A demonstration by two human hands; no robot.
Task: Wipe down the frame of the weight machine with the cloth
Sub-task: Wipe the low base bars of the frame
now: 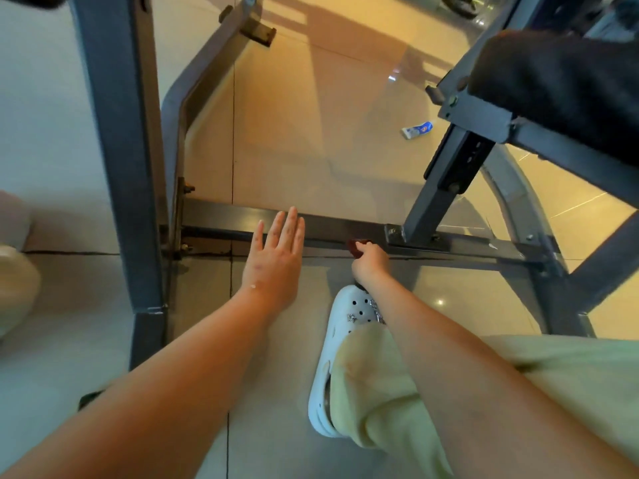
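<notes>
A: From the head view, where's the cloth [358, 244]?

B: Only a small dark red wad shows. It is bunched in the right hand [370, 265], which is curled round it and holds it against the near face of the low crossbar [332, 224] of the frame, down by the floor [311, 115].

A: And the other one?

B: The left hand [275, 252] is flat, its fingers [292, 226] straight and only slightly spread, their tips over the same bar. I can't tell whether they touch it or hover.

A: What worries you?

B: Three things. The cloth is wadded so tight that little fabric meets the metal, so I'd guess a pass would leave streaks or rub bare knuckles on steel. Just to the right sits the bolted bracket plate [411, 236]; a stroke that way could catch the cloth or a knuckle on its edge.

A: And leftward?

B: That runs into the left hand, and beyond it the rusty-looking bolts [185, 219] at the corner joint, which could snag. The white clog [340, 340] is also just behind the right wrist, so there's not much room to pull back.
</notes>
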